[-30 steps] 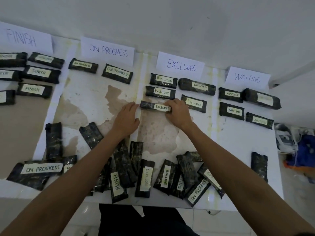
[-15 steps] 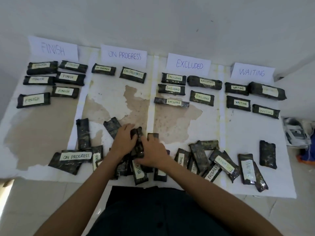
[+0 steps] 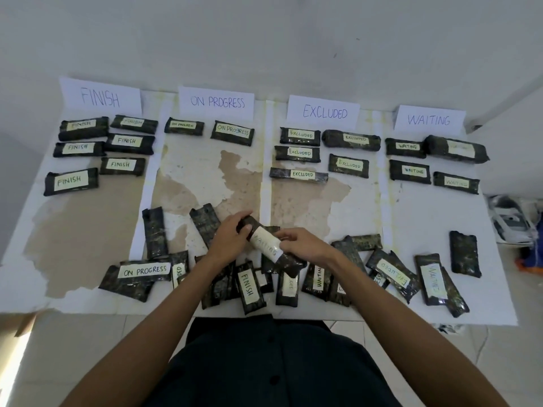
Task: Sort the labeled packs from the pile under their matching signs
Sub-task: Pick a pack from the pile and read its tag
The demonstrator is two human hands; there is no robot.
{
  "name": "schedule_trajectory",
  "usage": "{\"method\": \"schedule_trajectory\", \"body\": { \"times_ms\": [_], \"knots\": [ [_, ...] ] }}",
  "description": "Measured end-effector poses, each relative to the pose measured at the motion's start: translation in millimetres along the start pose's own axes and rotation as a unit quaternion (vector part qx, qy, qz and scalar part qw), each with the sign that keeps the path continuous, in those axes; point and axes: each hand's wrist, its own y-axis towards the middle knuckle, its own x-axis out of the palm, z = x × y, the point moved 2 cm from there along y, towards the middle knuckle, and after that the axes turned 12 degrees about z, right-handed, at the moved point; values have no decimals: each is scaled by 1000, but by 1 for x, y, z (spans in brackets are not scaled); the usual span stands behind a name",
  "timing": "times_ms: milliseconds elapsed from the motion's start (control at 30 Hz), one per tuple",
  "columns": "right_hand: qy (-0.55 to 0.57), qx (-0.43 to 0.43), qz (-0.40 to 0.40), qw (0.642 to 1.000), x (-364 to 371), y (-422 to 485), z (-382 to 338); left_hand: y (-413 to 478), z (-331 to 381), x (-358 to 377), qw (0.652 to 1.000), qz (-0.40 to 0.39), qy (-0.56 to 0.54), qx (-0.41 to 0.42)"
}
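Both hands hold one dark pack labeled WAITING (image 3: 266,245) just above the pile (image 3: 293,277) at the table's near edge. My left hand (image 3: 227,239) grips its far end, my right hand (image 3: 302,245) its near end. Four paper signs stand along the wall: FINISH (image 3: 100,96), ON PROGRESS (image 3: 216,101), EXCLUDED (image 3: 324,112), WAITING (image 3: 429,120). Sorted packs lie in rows under each sign. In the pile, some packs show labels: ON PROGRESS (image 3: 144,271), FINISH (image 3: 248,284), WAITING (image 3: 433,279); others lie face down.
The table (image 3: 411,218) has a white, peeling top with paper strips between the columns. One face-down pack (image 3: 464,254) lies apart at the right. A white object (image 3: 512,221) sits on the floor beyond the table's right edge.
A second ago both hands set an EXCLUDED pack under its sign. They then drew back to the pile, picked up a pack and turned it so that its WAITING label shows.
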Motion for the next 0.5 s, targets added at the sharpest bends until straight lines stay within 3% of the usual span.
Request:
{"method": "schedule_trajectory", "body": {
  "times_ms": [133, 300, 400, 500],
  "knots": [
    [32, 1, 1, 999, -15, -4, 7, -1, 16, 5, 996, 4, -69, -63],
    [-75, -93, 81, 989, -23, -11, 5, -4, 24, 13, 978, 2, -141, -154],
    [-249, -204, 145, 936, -22, -12, 5, -3, 28, 18, 972, 18, -152, -180],
    [-369, -247, 175, 879, -21, -9, 5, -3, 32, 22, 971, 26, -151, -184]
  ]
}}
